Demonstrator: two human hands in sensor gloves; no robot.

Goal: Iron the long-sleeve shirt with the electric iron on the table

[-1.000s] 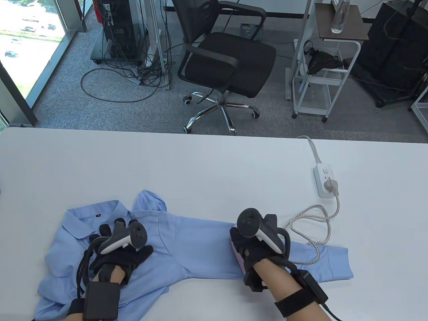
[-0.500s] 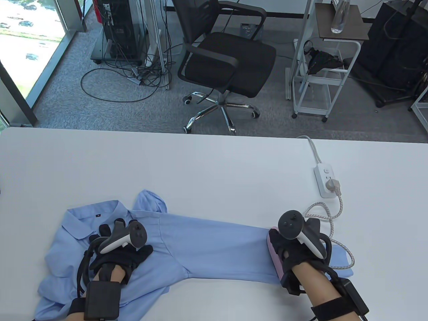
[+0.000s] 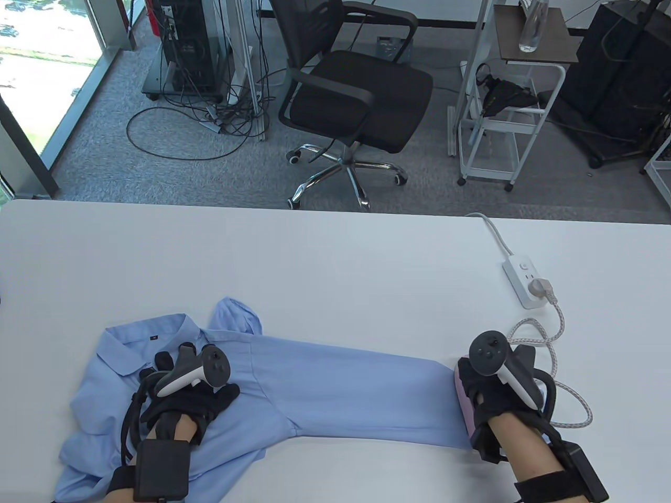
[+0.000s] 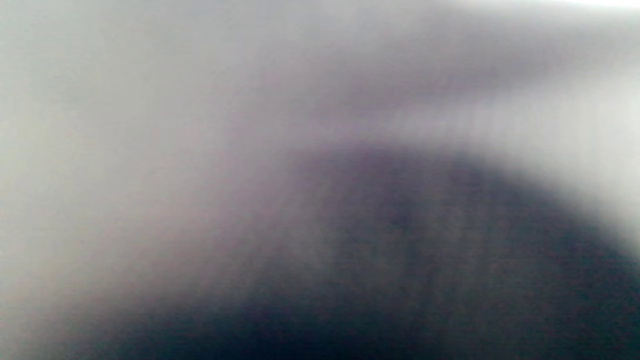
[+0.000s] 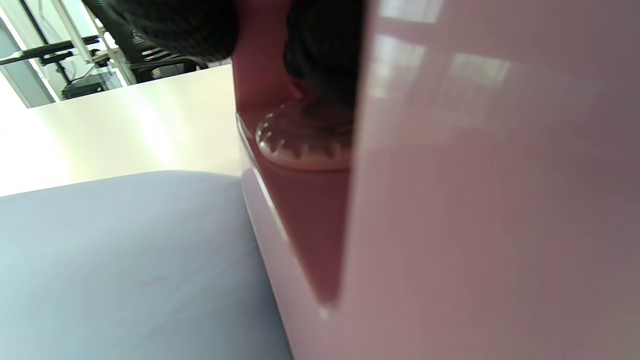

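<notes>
A light blue long-sleeve shirt [image 3: 314, 387] lies on the white table [image 3: 335, 251], collar at the left, one sleeve stretched to the right. My left hand [image 3: 186, 390] rests flat on the shirt's chest near the collar. My right hand [image 3: 490, 395] grips the handle of a pink electric iron [image 3: 464, 398] that sits on the sleeve's cuff end. In the right wrist view the iron's pink body [image 5: 475, 200] fills the right side, with blue sleeve fabric [image 5: 125, 270] to its left. The left wrist view is a blur.
A white power strip [image 3: 527, 283] lies at the right of the table with the iron's plug [image 3: 540, 287] in it. The braided cord [image 3: 555, 361] loops on the table behind my right hand. An office chair [image 3: 351, 94] and a shelf cart [image 3: 503, 105] stand beyond the far edge.
My right hand has slid the iron rightward along the sleeve to the cuff end. The power strip has shifted right and turned. My left hand has stayed in place.
</notes>
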